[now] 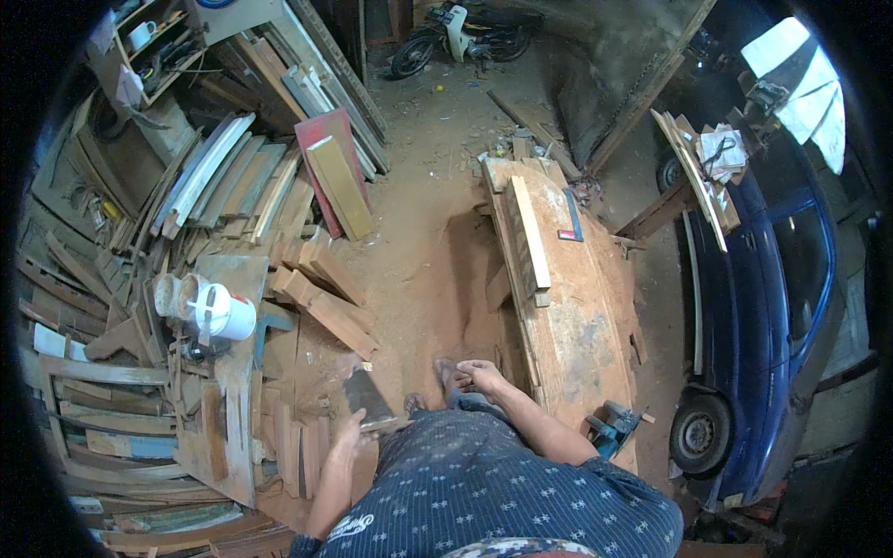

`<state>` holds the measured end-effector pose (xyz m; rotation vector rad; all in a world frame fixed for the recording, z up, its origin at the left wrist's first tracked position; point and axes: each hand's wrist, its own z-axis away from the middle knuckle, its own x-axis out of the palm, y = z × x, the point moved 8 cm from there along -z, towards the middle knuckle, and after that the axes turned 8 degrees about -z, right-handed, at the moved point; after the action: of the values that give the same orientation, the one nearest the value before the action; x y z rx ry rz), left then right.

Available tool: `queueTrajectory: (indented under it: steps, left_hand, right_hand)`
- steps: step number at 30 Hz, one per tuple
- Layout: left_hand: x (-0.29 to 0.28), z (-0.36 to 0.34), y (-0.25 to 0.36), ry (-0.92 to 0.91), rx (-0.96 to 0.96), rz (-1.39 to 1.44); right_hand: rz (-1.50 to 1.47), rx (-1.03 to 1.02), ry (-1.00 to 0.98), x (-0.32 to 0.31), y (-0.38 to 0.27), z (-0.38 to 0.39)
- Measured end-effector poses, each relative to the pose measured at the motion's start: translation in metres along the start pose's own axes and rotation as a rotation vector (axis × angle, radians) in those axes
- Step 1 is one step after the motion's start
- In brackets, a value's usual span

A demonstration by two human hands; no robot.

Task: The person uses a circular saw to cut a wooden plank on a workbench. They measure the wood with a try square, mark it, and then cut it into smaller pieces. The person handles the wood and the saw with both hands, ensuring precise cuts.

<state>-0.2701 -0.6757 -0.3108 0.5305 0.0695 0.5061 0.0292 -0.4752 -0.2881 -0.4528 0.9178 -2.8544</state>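
Note:
My left hand [346, 435] grips a dark flat wooden block [366, 395] low in front of my body, above a pile of short wood offcuts [321, 307]. Holding nothing, my right hand [482, 375] hangs with loosely spread fingers beside the near left edge of a long wooden workbench [572, 325]. A pale plank [528, 232] lies lengthwise on the bench, with a dark metal square [569, 219] beside it. My foot [448, 370] shows on the reddish dirt floor just left of the right hand.
A blue power tool [614, 430] sits at the bench's near end. A white bucket [228, 316] rests on stacked boards at the left. Planks lean against the far left wall. A dark blue car [772, 298] stands at the right, a motorcycle [460, 33] far back.

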Motion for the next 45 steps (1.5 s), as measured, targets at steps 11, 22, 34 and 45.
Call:
queueTrajectory:
  steps: [11, 22, 34, 45]
  left_hand:
    - [0.004, 0.047, 0.024, 0.209, 0.055, 0.138]
    - [0.157, 0.080, 0.206, 0.553, 0.498, -1.056]
    - [0.173, 0.007, 0.184, 0.264, 0.543, -0.843]
    - [0.054, -0.002, 0.073, 0.201, 0.181, -0.838]
  right_hand:
    - [0.356, 0.091, -0.340, 0.065, -0.025, -0.110]
    - [0.403, 0.010, -0.799, 0.189, -0.072, -0.056]
    - [-0.093, -0.313, -0.284, 0.005, -0.233, -0.118]
    - [0.155, -0.726, 0.318, -0.188, -0.305, -0.005]
